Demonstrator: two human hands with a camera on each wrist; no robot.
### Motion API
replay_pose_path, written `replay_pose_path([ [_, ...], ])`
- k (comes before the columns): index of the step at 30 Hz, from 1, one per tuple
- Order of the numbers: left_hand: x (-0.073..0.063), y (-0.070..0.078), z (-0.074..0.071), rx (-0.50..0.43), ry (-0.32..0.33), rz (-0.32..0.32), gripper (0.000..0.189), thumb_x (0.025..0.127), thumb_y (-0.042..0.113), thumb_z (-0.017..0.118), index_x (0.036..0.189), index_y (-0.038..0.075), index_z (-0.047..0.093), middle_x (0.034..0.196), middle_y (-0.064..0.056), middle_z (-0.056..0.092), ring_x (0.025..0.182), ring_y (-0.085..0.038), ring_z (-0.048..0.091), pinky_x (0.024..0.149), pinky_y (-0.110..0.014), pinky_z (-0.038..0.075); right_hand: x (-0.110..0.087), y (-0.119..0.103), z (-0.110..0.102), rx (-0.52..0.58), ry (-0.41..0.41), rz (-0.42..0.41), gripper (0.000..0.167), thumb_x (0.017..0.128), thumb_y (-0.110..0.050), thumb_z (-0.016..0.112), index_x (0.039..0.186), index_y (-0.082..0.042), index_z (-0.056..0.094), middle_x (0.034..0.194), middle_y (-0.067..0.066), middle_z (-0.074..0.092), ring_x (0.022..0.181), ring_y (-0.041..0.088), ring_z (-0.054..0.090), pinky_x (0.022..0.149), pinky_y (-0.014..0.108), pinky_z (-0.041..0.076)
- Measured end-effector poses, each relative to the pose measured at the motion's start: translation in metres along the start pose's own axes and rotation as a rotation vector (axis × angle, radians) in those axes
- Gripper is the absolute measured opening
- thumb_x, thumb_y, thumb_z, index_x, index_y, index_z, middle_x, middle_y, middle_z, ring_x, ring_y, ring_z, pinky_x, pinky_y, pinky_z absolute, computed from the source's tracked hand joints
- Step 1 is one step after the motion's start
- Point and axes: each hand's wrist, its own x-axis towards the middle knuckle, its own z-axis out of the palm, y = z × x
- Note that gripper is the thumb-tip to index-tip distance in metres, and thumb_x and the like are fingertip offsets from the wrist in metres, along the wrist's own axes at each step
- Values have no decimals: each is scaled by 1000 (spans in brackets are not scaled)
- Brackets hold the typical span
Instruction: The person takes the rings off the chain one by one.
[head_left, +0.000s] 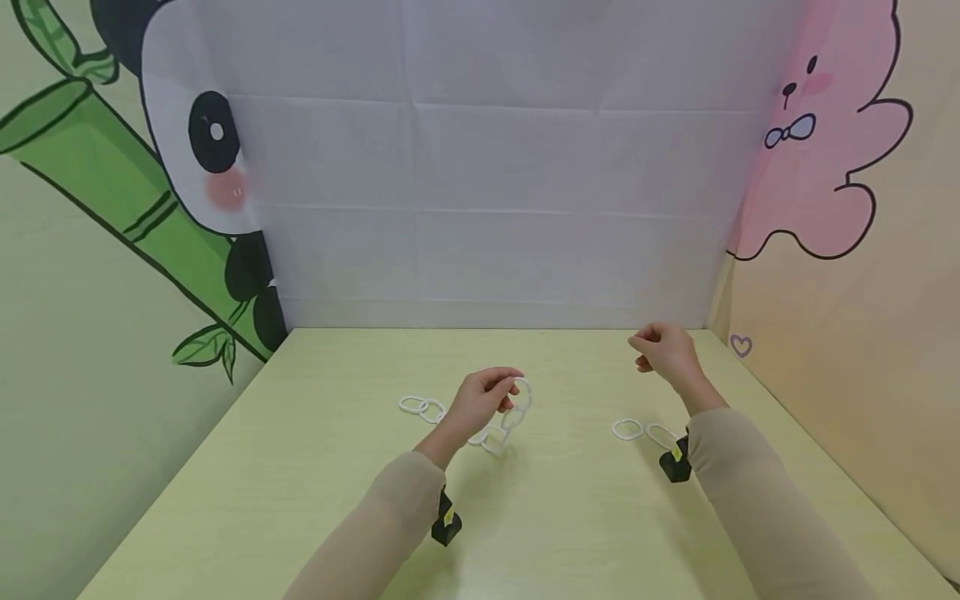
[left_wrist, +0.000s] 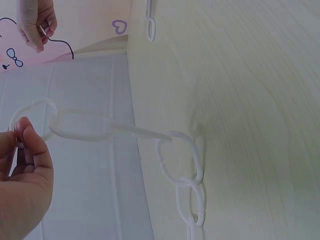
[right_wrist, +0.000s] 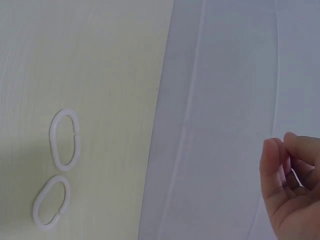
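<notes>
My left hand (head_left: 474, 402) pinches the end link of a white plastic chain (left_wrist: 82, 137) between thumb and fingertips. Several oval links hang from that hand toward the table, and the rest of the chain lies on the table, partly hidden behind the hand in the head view. Over the far right of the table my right hand (head_left: 670, 357) is raised, its fingers loosely curled with nothing seen between them. Nearer than that hand lie two loose white links (right_wrist: 53, 140), apart from each other, each with a small gap in its side.
The pale wooden table (head_left: 570, 517) meets a white sheet (head_left: 495, 250) at its back edge. Painted walls stand on both sides. A small black device (head_left: 446, 527) is strapped under the left sleeve, and a similar black device (head_left: 676, 468) under the right.
</notes>
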Motion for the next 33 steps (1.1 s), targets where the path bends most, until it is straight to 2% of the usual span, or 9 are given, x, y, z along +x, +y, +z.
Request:
replay_pose_path([
  [8, 0, 0, 0, 2, -3, 10, 22, 95, 0, 48, 111, -10, 58, 78, -6, 58, 62, -12, 53, 64, -26, 48, -1, -19, 7, -13, -15, -50, 15, 90, -6, 57, 91, 8, 55, 76, 10, 55, 53, 9, 55, 54, 24, 52],
  [14, 1, -1, 0, 11, -4, 11, 22, 95, 0, 48, 111, -10, 58, 77, -2, 57, 62, -12, 53, 67, -32, 49, -3, -30, 11, -40, -16, -86, 14, 90, -6, 57, 91, 7, 57, 82, 14, 55, 54, 10, 56, 54, 25, 52],
  [17, 6, -9, -1, 11, -11, 7, 23, 95, 1, 48, 112, -10, 58, 77, -2, 57, 62, -13, 53, 67, -34, 49, -5, -36, 14, -47, -16, -107, 14, 90, -6, 57, 90, 7, 57, 85, 15, 55, 54, 11, 57, 54, 25, 52],
  [23, 16, -27, -2, -3, -6, 4, 24, 95, 5, 50, 114, -6, 59, 80, -5, 58, 62, -12, 53, 65, -30, 49, -10, -48, 18, -45, -27, -130, 14, 90, -8, 58, 91, 6, 58, 85, 15, 55, 56, 13, 57, 56, 28, 53],
  [26, 17, -29, 0, -2, 3, 3, 24, 95, 6, 50, 113, -5, 60, 81, -8, 59, 61, -11, 53, 63, -26, 49, -13, -54, 21, -49, -35, -153, 13, 90, -7, 59, 91, 5, 59, 84, 15, 55, 57, 15, 58, 56, 29, 53],
  [33, 18, -28, 2, 5, 17, 28, 21, 95, 4, 50, 110, -6, 61, 79, -5, 59, 60, -9, 53, 60, -23, 47, -19, -64, 30, -45, -66, -216, 11, 89, -8, 59, 89, 3, 60, 82, 15, 56, 60, 22, 59, 57, 33, 53],
])
